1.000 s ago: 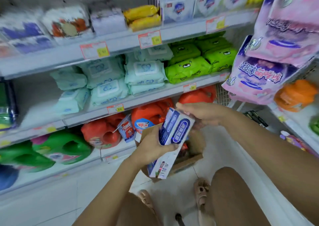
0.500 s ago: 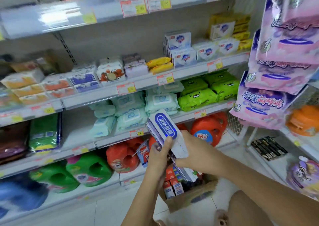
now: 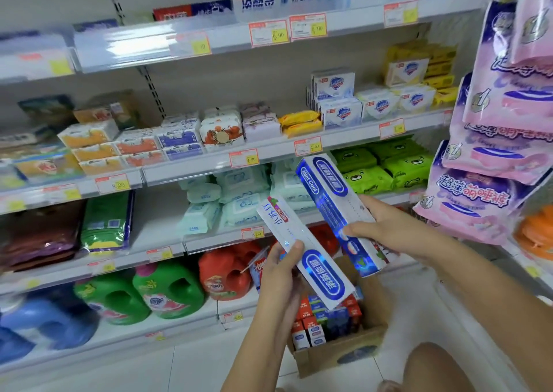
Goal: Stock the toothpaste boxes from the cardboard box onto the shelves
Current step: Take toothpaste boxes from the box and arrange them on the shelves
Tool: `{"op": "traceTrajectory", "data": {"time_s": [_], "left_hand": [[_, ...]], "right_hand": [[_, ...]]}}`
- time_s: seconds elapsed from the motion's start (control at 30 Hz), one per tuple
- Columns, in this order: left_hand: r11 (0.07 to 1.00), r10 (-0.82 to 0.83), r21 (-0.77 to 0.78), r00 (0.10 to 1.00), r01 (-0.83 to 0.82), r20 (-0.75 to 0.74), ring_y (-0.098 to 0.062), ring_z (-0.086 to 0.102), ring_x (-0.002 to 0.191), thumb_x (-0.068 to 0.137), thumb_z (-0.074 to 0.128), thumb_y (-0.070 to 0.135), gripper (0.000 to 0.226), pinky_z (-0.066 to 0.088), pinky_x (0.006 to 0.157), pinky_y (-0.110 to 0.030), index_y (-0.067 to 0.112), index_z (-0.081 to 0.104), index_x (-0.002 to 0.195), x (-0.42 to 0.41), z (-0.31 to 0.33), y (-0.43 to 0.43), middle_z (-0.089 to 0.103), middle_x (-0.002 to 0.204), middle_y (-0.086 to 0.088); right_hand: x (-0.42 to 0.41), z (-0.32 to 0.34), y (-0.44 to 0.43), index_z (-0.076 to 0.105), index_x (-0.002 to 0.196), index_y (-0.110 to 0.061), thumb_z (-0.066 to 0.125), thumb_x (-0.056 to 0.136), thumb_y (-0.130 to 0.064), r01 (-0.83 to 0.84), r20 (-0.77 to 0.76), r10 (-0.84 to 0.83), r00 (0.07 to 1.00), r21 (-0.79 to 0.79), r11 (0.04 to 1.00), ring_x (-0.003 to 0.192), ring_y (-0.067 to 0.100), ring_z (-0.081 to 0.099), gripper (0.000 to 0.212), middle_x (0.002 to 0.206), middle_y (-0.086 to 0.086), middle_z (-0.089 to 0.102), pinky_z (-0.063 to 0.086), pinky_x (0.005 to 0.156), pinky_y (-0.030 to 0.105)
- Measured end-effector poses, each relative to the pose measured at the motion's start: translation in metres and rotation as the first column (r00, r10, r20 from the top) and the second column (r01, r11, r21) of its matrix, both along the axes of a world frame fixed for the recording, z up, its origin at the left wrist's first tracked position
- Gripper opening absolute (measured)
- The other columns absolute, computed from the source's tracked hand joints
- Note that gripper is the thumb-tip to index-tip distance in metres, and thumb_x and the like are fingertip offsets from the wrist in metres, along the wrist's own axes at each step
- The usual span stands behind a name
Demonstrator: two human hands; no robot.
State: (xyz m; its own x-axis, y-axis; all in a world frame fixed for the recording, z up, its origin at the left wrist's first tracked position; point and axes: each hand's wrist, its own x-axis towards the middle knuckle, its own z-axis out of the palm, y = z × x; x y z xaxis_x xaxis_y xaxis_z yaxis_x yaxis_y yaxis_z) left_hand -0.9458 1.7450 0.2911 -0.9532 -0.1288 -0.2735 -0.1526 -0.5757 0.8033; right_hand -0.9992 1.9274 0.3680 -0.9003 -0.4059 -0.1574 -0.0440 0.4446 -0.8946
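Your left hand (image 3: 279, 275) grips a white toothpaste box (image 3: 299, 251). Your right hand (image 3: 389, 230) grips a blue toothpaste box (image 3: 332, 200) just beside it, and both boxes tilt toward 11 o'clock. The cardboard box (image 3: 338, 358) sits on the floor (image 3: 179, 367) at 6 o'clock of the hands, with the shelves (image 3: 209, 164) at 12 o'clock.

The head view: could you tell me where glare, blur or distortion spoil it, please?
In the head view, glare whitens the top shelf's clear edge strip; the packs at the left edge smear with blur; wide-angle distortion bows the shelves; the blue toothpaste box is sharp, its print legible.
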Motion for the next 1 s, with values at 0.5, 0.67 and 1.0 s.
{"op": "traceTrajectory", "data": {"time_s": [0.5, 0.67, 1.0], "left_hand": [[0.810, -0.550, 0.003, 0.760, 0.586, 0.346, -0.023, 0.070, 0.062, 0.057, 0.073, -0.001, 0.028, 0.059, 0.058, -0.034, 0.003, 0.070, 0.084, 0.016, 0.008, -0.029, 0.072, 0.076, -0.016], [0.555, -0.679, -0.282, 0.621, 0.783, 0.391, -0.010, 0.068, 0.061, 0.066, 0.067, 0.008, 0.011, 0.056, 0.060, -0.021, 0.013, 0.076, 0.070, 0.015, 0.025, -0.054, 0.073, 0.072, -0.004], [0.323, -0.777, -0.290, 0.427, 0.901, 0.463, -0.013, 0.068, 0.087, 0.064, 0.070, 0.023, 0.051, 0.056, 0.078, -0.027, 0.016, 0.063, 0.114, 0.017, 0.039, -0.087, 0.070, 0.105, -0.005]], "right_hand": [[0.009, 0.002, 0.024, 0.061, 0.112, -0.018, 0.066, 0.085, -0.014, 0.039, 0.051, -0.039, 0.998, -0.008, 0.999, 0.092, 0.031, 0.069, 0.028, 0.100, 0.006, 0.073, 0.053, 0.084, 0.045], [0.006, 0.008, 0.040, 0.053, 0.119, -0.029, 0.073, 0.070, -0.026, -0.157, 0.010, 0.159, 0.987, 0.234, 0.959, 0.092, 0.014, 0.069, 0.053, 0.115, -0.005, 0.069, 0.055, 0.081, 0.035], [0.034, 0.041, 0.028, 0.049, 0.118, -0.035, 0.070, 0.069, -0.021, -0.472, -0.033, 0.666, 0.745, 0.679, 0.562, 0.077, -0.007, 0.054, 0.055, 0.094, -0.016, 0.056, 0.040, 0.053, 0.009]]}}
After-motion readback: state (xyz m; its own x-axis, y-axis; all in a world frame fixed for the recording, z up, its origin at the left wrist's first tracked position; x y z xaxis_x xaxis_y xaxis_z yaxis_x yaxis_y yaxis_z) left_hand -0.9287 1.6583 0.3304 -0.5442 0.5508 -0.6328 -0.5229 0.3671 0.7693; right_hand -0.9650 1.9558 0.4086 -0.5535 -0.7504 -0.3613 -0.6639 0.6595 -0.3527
